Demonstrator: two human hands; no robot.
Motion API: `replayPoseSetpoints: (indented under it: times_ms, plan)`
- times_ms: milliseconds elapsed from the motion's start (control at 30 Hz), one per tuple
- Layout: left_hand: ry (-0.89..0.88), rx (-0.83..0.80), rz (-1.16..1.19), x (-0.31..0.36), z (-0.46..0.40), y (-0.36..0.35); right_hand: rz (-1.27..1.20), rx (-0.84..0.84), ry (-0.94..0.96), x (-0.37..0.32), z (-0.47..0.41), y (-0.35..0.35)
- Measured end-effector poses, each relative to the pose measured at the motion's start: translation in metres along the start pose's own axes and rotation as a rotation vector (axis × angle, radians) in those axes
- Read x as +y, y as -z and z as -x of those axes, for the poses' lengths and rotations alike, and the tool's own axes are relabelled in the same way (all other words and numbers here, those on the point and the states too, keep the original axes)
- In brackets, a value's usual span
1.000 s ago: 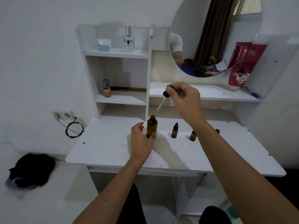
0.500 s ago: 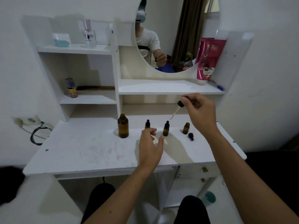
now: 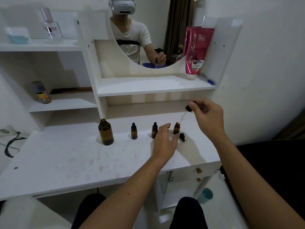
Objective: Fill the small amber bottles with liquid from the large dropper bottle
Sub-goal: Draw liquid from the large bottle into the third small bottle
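Note:
The large amber bottle [image 3: 105, 132] stands uncapped on the white table [image 3: 66, 156]. To its right stand three small amber bottles in a row: a capped one [image 3: 134, 131], a second capped one [image 3: 154, 130], and an uncapped one [image 3: 176, 128]. A small black cap [image 3: 182, 137] lies just right of the uncapped one. My right hand [image 3: 208, 116] pinches the black bulb of the dropper [image 3: 185, 113], whose glass tip points down at the uncapped bottle's mouth. My left hand [image 3: 164, 142] hovers with fingers spread between the second and third small bottles, holding nothing.
A white shelf unit with a round mirror [image 3: 148, 38] rises behind the table. A pink tube [image 3: 195, 50] and a blue pen [image 3: 208, 80] sit on the middle shelf. A spray can [image 3: 42, 93], a perfume bottle [image 3: 50, 25] and a jar [image 3: 17, 34] stand at the left. A black cable [image 3: 9, 144] hangs at the far left.
My left hand let go of the large bottle and moved right toward the small bottles. My right hand carried the dropper right and down to the uncapped small bottle. The camera turned right.

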State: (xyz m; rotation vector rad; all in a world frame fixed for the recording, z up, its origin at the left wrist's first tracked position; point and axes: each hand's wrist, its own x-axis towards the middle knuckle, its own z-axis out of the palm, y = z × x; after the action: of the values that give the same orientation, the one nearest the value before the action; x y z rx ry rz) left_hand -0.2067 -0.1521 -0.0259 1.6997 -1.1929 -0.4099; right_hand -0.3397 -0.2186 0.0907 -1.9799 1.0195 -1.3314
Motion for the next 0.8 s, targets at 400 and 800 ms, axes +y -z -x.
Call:
replayPoseSetpoints:
  times_ms: [400,800]
  plan:
    - [0.021,0.009,-0.029,0.002,-0.027,-0.016,-0.021,-0.03,0.025,0.015,-0.005,-0.013]
    - [-0.033,0.012,-0.032,-0.001,-0.025,-0.015,-0.012,-0.056,0.008,0.026,-0.007,-0.016]
